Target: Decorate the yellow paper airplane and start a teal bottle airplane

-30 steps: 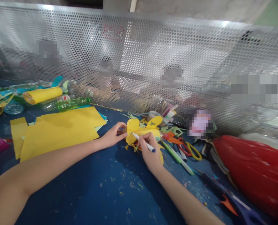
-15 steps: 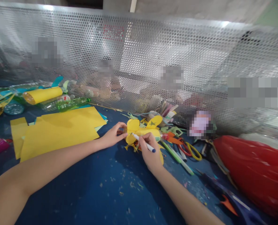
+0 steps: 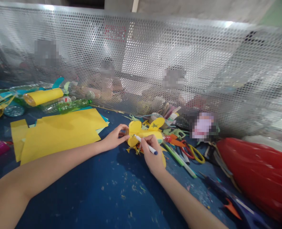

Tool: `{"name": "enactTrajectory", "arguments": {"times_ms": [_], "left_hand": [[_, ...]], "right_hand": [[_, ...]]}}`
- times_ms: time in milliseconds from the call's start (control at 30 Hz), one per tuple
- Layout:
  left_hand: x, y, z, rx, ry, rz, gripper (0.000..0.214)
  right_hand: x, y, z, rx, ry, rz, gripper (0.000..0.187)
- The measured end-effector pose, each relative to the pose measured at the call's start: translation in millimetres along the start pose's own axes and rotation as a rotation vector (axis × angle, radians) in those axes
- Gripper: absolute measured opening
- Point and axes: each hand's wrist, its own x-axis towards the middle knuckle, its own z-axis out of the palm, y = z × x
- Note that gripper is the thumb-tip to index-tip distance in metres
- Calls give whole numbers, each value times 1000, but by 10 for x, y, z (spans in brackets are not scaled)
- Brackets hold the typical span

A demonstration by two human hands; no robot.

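Note:
A small bottle wrapped in yellow paper (image 3: 144,135) lies on the blue table, its red-capped neck toward the right. Yellow paper fins stick out from it, and one bears a dark star (image 3: 155,125). My left hand (image 3: 118,136) pinches the bottle's left end between thumb and fingers. In my right hand (image 3: 152,152) is a white marker (image 3: 145,144) with a blue end, held like a pen. Its tip rests at the lower left fin, beside a small dark mark. My right hand partly covers the bottle and a lower fin.
Yellow paper sheets (image 3: 62,133) lie at left, with several bottles (image 3: 74,106) behind them. Right of the hands are green markers (image 3: 179,159), scissors (image 3: 195,154), a glue gun (image 3: 229,197) and a red bag (image 3: 257,171). A perforated metal screen (image 3: 141,57) closes the back; people show through it.
The marker tip has shifted very slightly on the fin. My left hand and the bottle stay in place.

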Motion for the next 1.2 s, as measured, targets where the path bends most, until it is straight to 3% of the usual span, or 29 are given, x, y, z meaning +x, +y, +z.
{"name": "enactTrajectory", "arguments": {"times_ms": [300,633,1200], "left_hand": [[-3,-28,-4,4,3,4,29],[-2,-8,-3,8,-1,12,29],[-2,5,-6,2,-3,2,28]], "right_hand": [[-22,-48,-23,-21,104,0,21],[-11,-42,4,-10,26,14,20],[-13,-29,-6,-9,19,7,20]]}}
